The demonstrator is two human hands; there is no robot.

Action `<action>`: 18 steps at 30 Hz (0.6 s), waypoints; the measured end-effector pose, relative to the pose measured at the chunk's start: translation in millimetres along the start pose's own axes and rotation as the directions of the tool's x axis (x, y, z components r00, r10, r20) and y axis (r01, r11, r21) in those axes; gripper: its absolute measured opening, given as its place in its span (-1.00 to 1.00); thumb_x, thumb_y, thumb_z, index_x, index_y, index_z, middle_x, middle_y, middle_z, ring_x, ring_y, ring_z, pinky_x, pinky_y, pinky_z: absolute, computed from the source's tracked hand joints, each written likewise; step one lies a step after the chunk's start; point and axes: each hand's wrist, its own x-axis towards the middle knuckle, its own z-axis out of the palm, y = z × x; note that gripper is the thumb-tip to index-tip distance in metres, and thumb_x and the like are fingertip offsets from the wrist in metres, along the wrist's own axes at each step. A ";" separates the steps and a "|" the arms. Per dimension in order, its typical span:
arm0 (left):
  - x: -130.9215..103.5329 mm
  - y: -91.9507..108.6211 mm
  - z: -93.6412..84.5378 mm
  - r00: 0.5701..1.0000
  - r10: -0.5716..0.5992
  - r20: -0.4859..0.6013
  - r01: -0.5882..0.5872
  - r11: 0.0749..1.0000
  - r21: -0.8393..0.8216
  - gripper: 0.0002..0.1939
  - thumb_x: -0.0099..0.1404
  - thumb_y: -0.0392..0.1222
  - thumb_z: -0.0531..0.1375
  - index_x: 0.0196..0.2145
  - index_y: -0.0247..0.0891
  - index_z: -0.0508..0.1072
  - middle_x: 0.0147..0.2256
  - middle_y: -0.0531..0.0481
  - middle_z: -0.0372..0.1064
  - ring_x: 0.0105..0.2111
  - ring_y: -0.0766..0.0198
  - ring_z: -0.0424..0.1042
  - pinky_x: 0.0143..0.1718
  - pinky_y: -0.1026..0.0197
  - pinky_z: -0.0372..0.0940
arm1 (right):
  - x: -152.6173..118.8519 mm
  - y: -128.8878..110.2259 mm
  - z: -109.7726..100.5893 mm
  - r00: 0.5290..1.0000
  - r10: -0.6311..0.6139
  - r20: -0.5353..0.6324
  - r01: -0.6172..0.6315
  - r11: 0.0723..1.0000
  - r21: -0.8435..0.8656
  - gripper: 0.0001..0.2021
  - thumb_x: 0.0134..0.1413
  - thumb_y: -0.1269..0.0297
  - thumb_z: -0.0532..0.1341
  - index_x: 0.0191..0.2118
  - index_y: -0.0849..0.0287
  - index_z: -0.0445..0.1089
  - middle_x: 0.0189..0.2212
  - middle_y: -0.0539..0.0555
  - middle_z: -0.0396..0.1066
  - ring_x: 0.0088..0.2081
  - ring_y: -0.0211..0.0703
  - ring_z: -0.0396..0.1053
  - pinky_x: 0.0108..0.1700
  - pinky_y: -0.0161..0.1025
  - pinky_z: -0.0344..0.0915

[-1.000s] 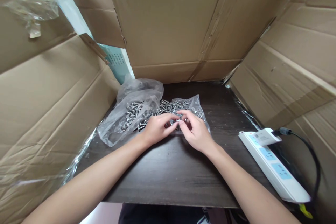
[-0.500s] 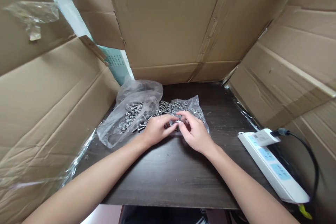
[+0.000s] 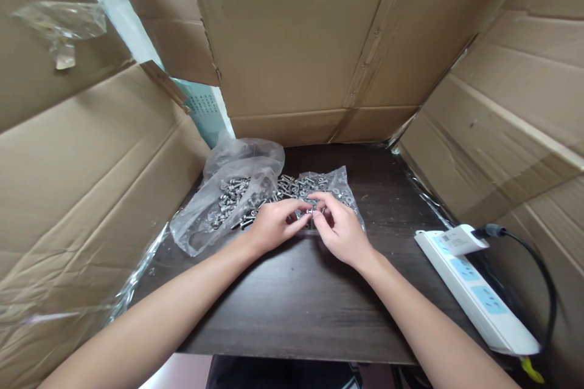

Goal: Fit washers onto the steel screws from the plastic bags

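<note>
Pose: Two-Sided Pinch

From my remote station, I see both forearms converge from the lower corners. My left hand and right hand face each other, fingers bent. Each is nearly closed, pinching one small metal part between them, near the bolts.

Left hand, right hand — both on one small metal part

Pinched between them; type too small to tell. Bolts in and beside clear bag, left. Washers on flat plastic beyond. Power strip right on dark table — cardboard walls around.
</note>
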 end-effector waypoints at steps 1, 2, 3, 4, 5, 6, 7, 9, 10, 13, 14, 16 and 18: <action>-0.1 -0.2 0.0 1.000 -0.005 0.003 0.005 1.000 -0.003 -0.85 0.43 -0.22 0.23 -0.12 -0.30 0.57 -0.22 -0.05 0.63 -0.45 0.36 0.54 -0.40 0.36 0.41 | -0.1 0.3 0.4 1.000 -0.011 -0.004 0.011 1.000 -0.001 -0.71 0.23 0.37 0.12 0.05 0.12 0.37 -0.35 -0.01 0.43 -0.47 -0.22 0.34 -0.32 -0.24 0.32; -0.1 -0.3 -0.1 1.000 -0.009 0.006 0.009 1.000 -0.006 -0.85 0.44 -0.22 0.23 -0.12 -0.29 0.57 -0.21 -0.05 0.63 -0.44 0.36 0.54 -0.39 0.36 0.41 | -0.3 0.7 0.8 1.000 -0.019 -0.009 0.019 1.000 0.000 -0.69 0.21 0.38 0.13 0.05 0.13 0.37 -0.33 0.00 0.43 -0.47 -0.23 0.34 -0.33 -0.24 0.33; -0.2 -0.5 -0.2 1.000 -0.012 0.009 0.012 1.000 -0.006 -0.85 0.44 -0.22 0.23 -0.11 -0.28 0.57 -0.21 -0.05 0.63 -0.43 0.36 0.55 -0.39 0.36 0.41 | -0.5 1.1 1.0 1.000 -0.024 -0.015 0.024 1.000 0.000 -0.67 0.18 0.39 0.15 0.06 0.12 0.37 -0.31 0.01 0.43 -0.47 -0.23 0.33 -0.33 -0.25 0.33; -0.2 -0.6 -0.3 1.000 -0.014 0.013 0.014 1.000 -0.006 -0.85 0.44 -0.22 0.22 -0.11 -0.28 0.57 -0.20 -0.05 0.63 -0.43 0.36 0.55 -0.38 0.36 0.41 | -0.6 1.5 1.1 0.999 -0.024 -0.021 0.024 1.000 0.001 -0.65 0.16 0.39 0.16 0.07 0.12 0.37 -0.29 0.02 0.43 -0.47 -0.24 0.32 -0.34 -0.25 0.34; -0.3 -0.7 -0.4 1.000 -0.013 0.015 0.013 1.000 -0.005 -0.84 0.44 -0.21 0.23 -0.10 -0.27 0.57 -0.20 -0.05 0.63 -0.43 0.36 0.55 -0.38 0.36 0.41 | -0.7 1.8 1.1 0.999 -0.022 -0.025 0.022 1.000 0.003 -0.64 0.15 0.40 0.17 0.08 0.12 0.37 -0.28 0.02 0.43 -0.47 -0.24 0.31 -0.34 -0.25 0.34; -0.3 -0.7 -0.4 1.000 -0.010 0.015 0.010 1.000 -0.005 -0.84 0.44 -0.21 0.23 -0.10 -0.27 0.57 -0.20 -0.04 0.63 -0.43 0.36 0.55 -0.38 0.36 0.42 | -0.8 2.0 0.9 0.999 -0.019 -0.027 0.019 1.000 0.005 -0.63 0.14 0.40 0.17 0.08 0.12 0.36 -0.27 0.02 0.43 -0.47 -0.25 0.31 -0.34 -0.25 0.34; -0.2 -0.6 -0.4 1.000 -0.007 0.014 0.007 1.000 -0.004 -0.84 0.44 -0.21 0.23 -0.10 -0.27 0.57 -0.21 -0.04 0.63 -0.43 0.35 0.55 -0.38 0.35 0.42 | -0.9 2.0 0.7 1.000 -0.015 -0.027 0.015 1.000 0.006 -0.64 0.14 0.40 0.16 0.08 0.11 0.36 -0.28 0.01 0.43 -0.47 -0.25 0.31 -0.33 -0.25 0.34; 0.0 -0.2 -0.5 1.000 -0.006 0.012 0.006 1.000 -0.003 -0.84 0.44 -0.21 0.22 -0.10 -0.28 0.57 -0.22 -0.04 0.63 -0.43 0.35 0.54 -0.39 0.36 0.42 | -0.8 1.6 0.1 1.000 -0.007 -0.020 0.007 1.000 0.007 -0.66 0.16 0.40 0.15 0.07 0.11 0.36 -0.31 0.00 0.42 -0.47 -0.24 0.32 -0.33 -0.25 0.33; 0.2 0.0 -0.5 1.000 -0.007 0.011 0.007 1.000 -0.002 -0.84 0.44 -0.21 0.22 -0.11 -0.28 0.57 -0.22 -0.04 0.63 -0.43 0.35 0.54 -0.39 0.36 0.41 | -0.7 1.3 -0.2 1.000 -0.004 -0.015 0.004 1.000 0.009 -0.67 0.17 0.40 0.14 0.06 0.11 0.36 -0.32 -0.01 0.42 -0.48 -0.24 0.32 -0.34 -0.25 0.32; 0.5 0.6 -0.8 1.000 -0.010 0.017 0.009 1.000 0.006 -0.83 0.45 -0.20 0.21 -0.11 -0.27 0.58 -0.22 -0.04 0.63 -0.43 0.35 0.55 -0.39 0.35 0.42 | -0.3 0.5 -0.3 1.000 -0.003 -0.015 0.003 1.000 0.013 -0.68 0.19 0.39 0.13 0.06 0.11 0.35 -0.34 -0.02 0.41 -0.48 -0.25 0.32 -0.34 -0.25 0.31; 0.4 0.6 -1.0 1.000 -0.009 0.019 0.009 1.000 0.008 -0.83 0.45 -0.20 0.21 -0.10 -0.27 0.58 -0.21 -0.05 0.63 -0.43 0.35 0.55 -0.38 0.35 0.42 | -0.2 0.4 -0.1 1.000 -0.005 -0.019 0.005 1.000 0.012 -0.68 0.19 0.39 0.13 0.06 0.11 0.35 -0.34 -0.02 0.40 -0.48 -0.25 0.31 -0.34 -0.25 0.31; 0.2 0.5 -1.2 1.000 -0.008 0.021 0.008 1.000 0.008 -0.82 0.45 -0.19 0.21 -0.10 -0.27 0.58 -0.21 -0.06 0.63 -0.42 0.34 0.56 -0.38 0.34 0.42 | -0.1 0.8 0.3 0.999 -0.013 -0.031 0.013 1.000 0.008 -0.68 0.18 0.39 0.14 0.06 0.11 0.36 -0.33 -0.02 0.40 -0.48 -0.25 0.31 -0.34 -0.26 0.31; -0.1 0.2 -1.4 1.000 -0.011 0.020 0.011 1.000 0.003 -0.82 0.45 -0.19 0.21 -0.10 -0.27 0.58 -0.21 -0.06 0.63 -0.42 0.34 0.55 -0.38 0.35 0.42 | -0.1 1.5 0.6 0.999 -0.018 -0.041 0.019 1.000 0.006 -0.67 0.17 0.40 0.15 0.05 0.12 0.36 -0.32 -0.01 0.39 -0.48 -0.26 0.30 -0.34 -0.26 0.32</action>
